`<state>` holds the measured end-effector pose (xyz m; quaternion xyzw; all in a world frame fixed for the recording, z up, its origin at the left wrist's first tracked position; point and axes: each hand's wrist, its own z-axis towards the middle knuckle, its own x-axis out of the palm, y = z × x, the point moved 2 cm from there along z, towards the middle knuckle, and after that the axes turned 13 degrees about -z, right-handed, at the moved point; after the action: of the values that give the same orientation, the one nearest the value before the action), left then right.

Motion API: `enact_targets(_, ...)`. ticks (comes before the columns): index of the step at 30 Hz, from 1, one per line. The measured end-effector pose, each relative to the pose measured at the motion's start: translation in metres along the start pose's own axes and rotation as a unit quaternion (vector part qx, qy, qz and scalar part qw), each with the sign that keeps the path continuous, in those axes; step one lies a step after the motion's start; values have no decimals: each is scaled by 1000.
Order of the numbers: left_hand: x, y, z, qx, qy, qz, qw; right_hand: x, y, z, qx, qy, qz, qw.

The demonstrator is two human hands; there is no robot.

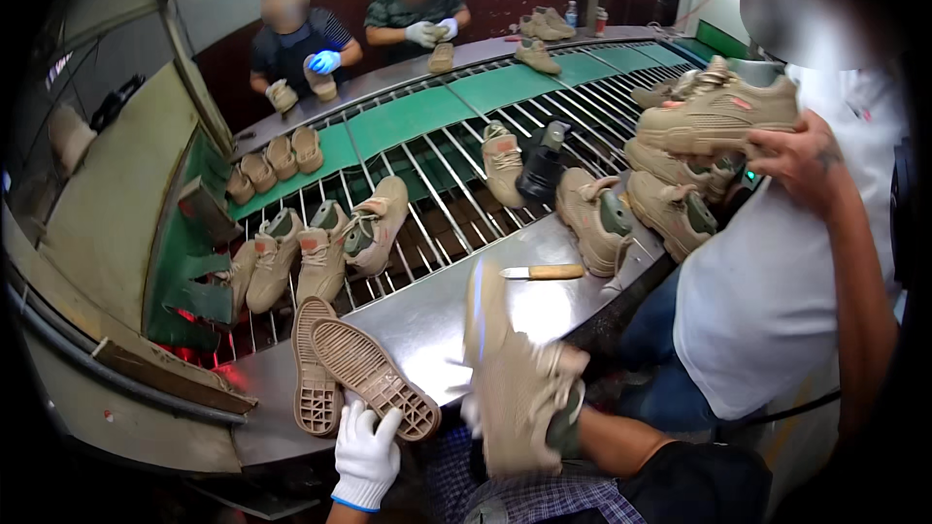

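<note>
Soles (377, 380), 2, tan, tread-up, overlapping on metal bench (262, 417): probably light, bendy, grippy; best held by edges. Left hand (367, 456): gloved, fingers spread against near end. Shoe (515, 378), at right hand (575, 361): likely stiffer, heavier; best held by heel. Right fingers: cannot tell, mostly hidden.

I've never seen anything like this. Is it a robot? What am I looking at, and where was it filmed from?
No robot here: a person works with their own two hands. The picture comes from a wide lens worn on that person's head, looking down, so straight edges bend. The left hand, in a white glove, touches one of two overlapping tan soles on a metal ledge. The right hand, mostly hidden, holds up a blurred tan shoe. A wooden-handled knife lies on the ledge. Beyond it, more shoes stand on metal bars. Other people are nearby.
</note>
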<state>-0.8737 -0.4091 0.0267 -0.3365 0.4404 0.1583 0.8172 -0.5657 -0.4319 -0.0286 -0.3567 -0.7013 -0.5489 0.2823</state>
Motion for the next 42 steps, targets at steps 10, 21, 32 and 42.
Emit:
enact_targets(10, 21, 126, 114, -326, -22, 124, 937, -65, -24, -85, 162, -55, -11, 985)
enact_targets(21, 30, 71, 103, -259, -88, -351, 896, -202, -81, -78, 240, 57, 151, 957)
enact_targets(32, 16, -30, 131, -199, -41, -498, 843, -100, -19, -104, 231, 48, 83, 968)
enact_targets(42, 120, -96, 55, -194, 24, -584, 788, -144, -45, -151, 192, -48, -40, 979)
